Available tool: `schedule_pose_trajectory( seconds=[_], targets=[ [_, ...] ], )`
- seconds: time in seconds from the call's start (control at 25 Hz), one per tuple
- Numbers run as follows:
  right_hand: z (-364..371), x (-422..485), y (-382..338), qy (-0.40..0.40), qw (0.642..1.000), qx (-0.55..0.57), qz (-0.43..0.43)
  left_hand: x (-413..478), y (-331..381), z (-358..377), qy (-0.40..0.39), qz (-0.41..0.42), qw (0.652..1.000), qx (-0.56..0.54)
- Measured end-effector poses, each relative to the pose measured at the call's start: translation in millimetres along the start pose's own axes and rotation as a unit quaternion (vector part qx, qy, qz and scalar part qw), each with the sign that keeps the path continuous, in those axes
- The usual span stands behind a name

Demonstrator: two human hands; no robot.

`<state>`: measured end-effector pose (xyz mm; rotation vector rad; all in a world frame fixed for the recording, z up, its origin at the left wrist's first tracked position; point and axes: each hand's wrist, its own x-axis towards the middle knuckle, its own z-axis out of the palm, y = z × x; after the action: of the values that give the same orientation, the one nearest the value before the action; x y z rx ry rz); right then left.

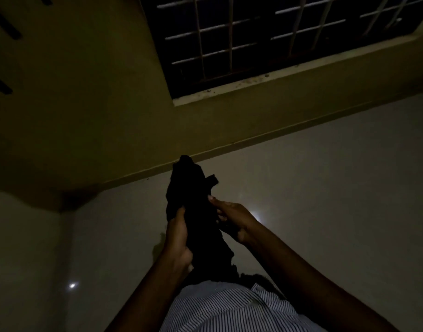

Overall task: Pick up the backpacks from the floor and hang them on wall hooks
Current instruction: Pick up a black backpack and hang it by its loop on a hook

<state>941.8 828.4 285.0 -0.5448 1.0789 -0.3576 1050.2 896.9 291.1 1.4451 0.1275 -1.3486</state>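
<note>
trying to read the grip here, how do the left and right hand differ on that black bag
The left hand wraps the black bag low on its left side, thumb up. The right hand sits higher on its right side, fingertips pinching the edge. Both grip the bag, held off the floor.

— How is the backpack (193, 212) seen?
— As a black, bunched, limp shape, its details lost in the dim light.
— And where is it held?
— Upright above the pale floor (325, 200), a short strap end jutting right.
</note>
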Motion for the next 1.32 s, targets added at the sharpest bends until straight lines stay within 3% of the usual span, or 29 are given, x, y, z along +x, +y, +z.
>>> schedule_pose_trajectory(
  seconds=[0.12, 0.28, 0.52, 0.64, 0.72, 0.84, 1.04, 1.24, 1.32],
  targets=[
    [-0.3, 16.2, -2.3, 0.042, 0.997, -0.017, -0.057, 11.4, 4.2, 8.9, -0.011, 0.025, 0.999, 0.019],
    [-4.5, 41.2, -5.6, 0.102, 0.977, -0.149, -0.116, 14.3, 3.4, 22.5, -0.016, 0.044, 0.993, 0.107],
    [-17.1, 57.3, -7.5, 0.086, 0.948, -0.271, -0.14, -9.9, 19.6, 15.2, -0.02, 0.059, 0.984, 0.169],
    [-9.8, 64.5, -7.3, 0.057, 0.916, -0.352, -0.185, -19.5, 21.5, 7.2, 0.025, 0.182, 0.925, 0.334],
    [4.0, 67.4, -12.9, 0.004, 0.891, -0.396, -0.221, -11.0, 29.5, 2.4, 0.015, 0.23, 0.904, 0.36],
    [31.3, 68.0, -22.1, -0.077, 0.846, -0.45, -0.276, 16.2, 64.5, -9.6, 0.02, 0.249, 0.894, 0.372],
    [109.2, 83.1, -63.0, -0.136, 0.814, -0.435, -0.361, 53.7, 141.2, -65.6, -0.022, 0.238, 0.876, 0.419],
    [225.8, 96.6, -108.3, -0.209, 0.784, -0.43, -0.397, 64.9, 239.1, -125.0, 0.156, 0.375, 0.852, 0.332],
    [272.0, 101.6, -124.8, -0.23, 0.77, -0.426, -0.415, 62.2, 281.7, -146.9, 0.178, 0.418, 0.832, 0.318]
  ],
)
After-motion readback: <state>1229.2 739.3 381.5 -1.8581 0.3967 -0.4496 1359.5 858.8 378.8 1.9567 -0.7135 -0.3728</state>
